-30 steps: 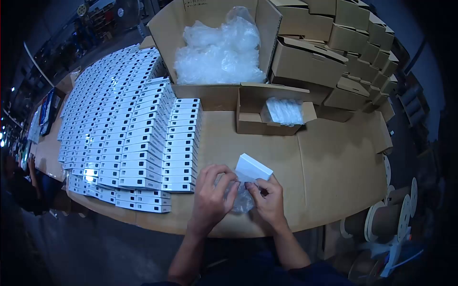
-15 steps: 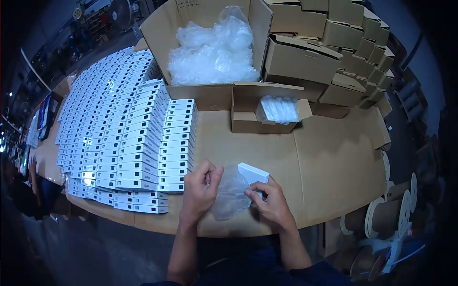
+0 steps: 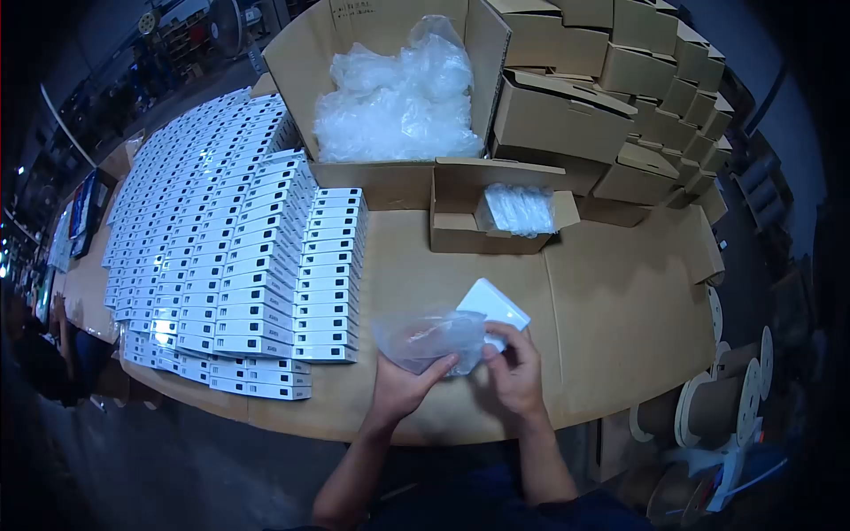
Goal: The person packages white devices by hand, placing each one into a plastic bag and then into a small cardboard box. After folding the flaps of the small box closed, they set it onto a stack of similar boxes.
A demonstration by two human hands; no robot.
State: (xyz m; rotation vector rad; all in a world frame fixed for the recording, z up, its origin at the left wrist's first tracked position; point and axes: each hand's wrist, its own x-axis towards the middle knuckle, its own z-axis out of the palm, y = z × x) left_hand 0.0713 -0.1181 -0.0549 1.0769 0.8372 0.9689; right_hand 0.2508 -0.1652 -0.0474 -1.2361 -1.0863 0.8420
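A clear plastic bag [image 3: 429, 341] is spread over the fingers of my left hand [image 3: 403, 388], whose thumb presses on its lower edge. The fingers behind it show only dimly through the film. My right hand [image 3: 516, 372] pinches a flat white box [image 3: 492, 303], which tilts up and away from me. The bag's right side meets the lower left of the box, close to my right thumb. Whether a corner of the box lies inside the bag I cannot tell. Both hands are above the cardboard-covered table [image 3: 611, 336].
Stacked white boxes [image 3: 266, 265] fill the left side. Behind, a big carton [image 3: 297, 80] holds loose plastic bags [image 3: 398, 97]. An open small carton [image 3: 482, 241] contains several bagged items [image 3: 518, 210]. Brown cartons [image 3: 562, 124] pile up at the back right; spools [image 3: 722, 398] stand beside the table.
My left hand has moved right and turned, from a closed pinch beside the bag to fingers beneath it. The bag now lies higher and sideways, and the white box has swung farther upright.
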